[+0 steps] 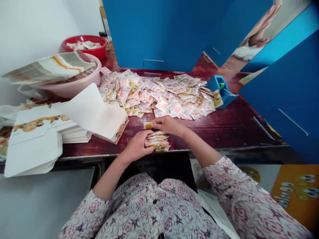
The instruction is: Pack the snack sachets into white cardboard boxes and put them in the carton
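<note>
Left hand (pixel 136 146) gripping a sachet stack (pixel 157 142), right hand (pixel 169 125) flat on a loose sachet (pixel 149 125)
Hands just apart, big sachet pile (pixel 157 94) at 12 o'clock on the bench (pixel 224 132), white cartons (pixel 32 142) at 9

Left hand (pixel 136 146) curled down just over table edge (pixel 82 154), right hand (pixel 169 125) more forward, palm down, fingers (pixel 156 125) pointing to left hand
</note>
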Demonstrator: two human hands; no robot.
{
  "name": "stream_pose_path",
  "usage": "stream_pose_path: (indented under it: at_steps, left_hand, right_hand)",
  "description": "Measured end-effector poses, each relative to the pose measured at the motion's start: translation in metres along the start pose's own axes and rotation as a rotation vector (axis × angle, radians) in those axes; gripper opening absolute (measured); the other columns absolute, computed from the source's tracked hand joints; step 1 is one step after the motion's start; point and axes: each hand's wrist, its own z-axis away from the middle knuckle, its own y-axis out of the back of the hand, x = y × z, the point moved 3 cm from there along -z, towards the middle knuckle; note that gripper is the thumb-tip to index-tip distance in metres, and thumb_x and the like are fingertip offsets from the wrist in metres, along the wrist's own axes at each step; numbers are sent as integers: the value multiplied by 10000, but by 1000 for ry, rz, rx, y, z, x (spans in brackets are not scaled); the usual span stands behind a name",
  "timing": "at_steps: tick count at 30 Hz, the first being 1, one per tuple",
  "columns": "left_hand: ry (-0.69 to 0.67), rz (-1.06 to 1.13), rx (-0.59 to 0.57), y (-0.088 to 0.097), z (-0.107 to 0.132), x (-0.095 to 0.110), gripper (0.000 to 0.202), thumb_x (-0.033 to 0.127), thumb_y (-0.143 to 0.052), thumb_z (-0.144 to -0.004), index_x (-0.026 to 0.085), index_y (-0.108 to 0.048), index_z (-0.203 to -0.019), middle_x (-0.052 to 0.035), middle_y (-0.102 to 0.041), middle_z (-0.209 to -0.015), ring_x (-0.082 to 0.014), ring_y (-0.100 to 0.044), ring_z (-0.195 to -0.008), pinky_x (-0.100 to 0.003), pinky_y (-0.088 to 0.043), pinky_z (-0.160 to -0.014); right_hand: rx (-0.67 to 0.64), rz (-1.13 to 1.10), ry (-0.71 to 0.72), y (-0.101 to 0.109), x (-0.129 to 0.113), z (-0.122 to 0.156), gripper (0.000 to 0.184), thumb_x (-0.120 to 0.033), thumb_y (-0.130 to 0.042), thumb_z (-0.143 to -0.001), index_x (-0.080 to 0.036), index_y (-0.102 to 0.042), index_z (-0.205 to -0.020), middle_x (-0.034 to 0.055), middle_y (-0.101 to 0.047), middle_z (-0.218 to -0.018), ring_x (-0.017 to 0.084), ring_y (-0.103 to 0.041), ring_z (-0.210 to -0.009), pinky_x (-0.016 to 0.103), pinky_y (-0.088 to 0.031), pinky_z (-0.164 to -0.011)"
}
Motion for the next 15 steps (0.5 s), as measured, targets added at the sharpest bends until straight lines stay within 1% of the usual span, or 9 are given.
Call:
stream_pose_path:
  at_steps: [2, 5, 6, 8, 10, 11, 13, 14, 15]
  left_hand:
    - [-7, 9, 2, -1, 0, 0, 520, 278, -700, -766, 190, -554, -1258, -124, -653, -1291, -290, -617, -1193, -489, -486, -1055]
    - [-12, 34, -1, -1, 1, 0, 498, 252, -691, -768, 205, -552, -1243, -103, -669, -1237, -275, -639, -1146, -477, -507, -1028]
    - [-17, 42, -1, -1, 1, 0, 491, 244, -690, -768, 214, -551, -1238, -94, -669, -1223, -270, -643, -1136, -472, -512, -1024]
    - [-38, 48, 19, -1, 2, 0, 468, 231, -693, -767, 225, -558, -1215, -91, -647, -1230, -264, -635, -1150, -466, -507, -1037]
    - [-60, 36, 74, 0, 3, 0, 479, 227, -716, -753, 222, -559, -1206, -113, -580, -1317, -278, -585, -1236, -476, -470, -1093]
    - [-67, 29, 112, 1, 3, 0, 530, 228, -735, -738, 218, -544, -1232, -129, -524, -1390, -295, -531, -1311, -489, -429, -1136]
    - [-69, 26, 169, 2, 3, -1, 698, 228, -768, -705, 211, -473, -1338, -153, -402, -1519, -328, -388, -1444, -522, -330, -1210]
    - [-64, 32, 168, 3, 3, -1, 772, 227, -773, -699, 211, -427, -1389, -156, -375, -1549, -334, -350, -1471, -531, -303, -1224]
    - [-59, 41, 143, 2, 2, -1, 807, 226, -768, -705, 211, -396, -1421, -153, -392, -1549, -332, -361, -1468, -534, -306, -1222]
  right_hand:
    - [-78, 15, -10, -6, -1, 4, 295, -434, -568, -907, -205, -746, -855, 1, -708, -779, 132, -577, -700, 247, -431, -651]
    - [-122, 65, 38, -5, -2, 16, 424, -503, -467, -970, -204, -716, -800, 11, -690, -766, 137, -576, -701, 253, -426, -647]
    - [-114, 96, 60, -5, -3, 21, 459, -512, -430, -987, -203, -704, -788, 16, -682, -761, 138, -573, -701, 255, -421, -646]
    - [-45, 181, 85, -6, -4, 28, 495, -504, -369, -1013, -200, -689, -789, 26, -670, -753, 138, -560, -689, 262, -408, -646]
    - [47, 274, 91, -11, -5, 35, 516, -486, -330, -1025, -193, -677, -778, 34, -652, -721, 137, -536, -658, 273, -391, -646]
    - [86, 311, 95, -14, -5, 37, 528, -485, -323, -1025, -189, -666, -755, 35, -637, -696, 135, -523, -641, 279, -383, -645]
    - [135, 326, 110, -19, -5, 41, 551, -501, -321, -1019, -184, -638, -699, 33, -609, -652, 133, -504, -615, 285, -376, -639]
    - [136, 296, 113, -20, -5, 42, 561, -515, -323, -1016, -180, -634, -690, 32, -607, -648, 133, -506, -612, 283, -381, -635]
    - [119, 251, 108, -20, -3, 42, 571, -533, -326, -1012, -177, -641, -695, 31, -613, -648, 135, -517, -614, 279, -389, -628]
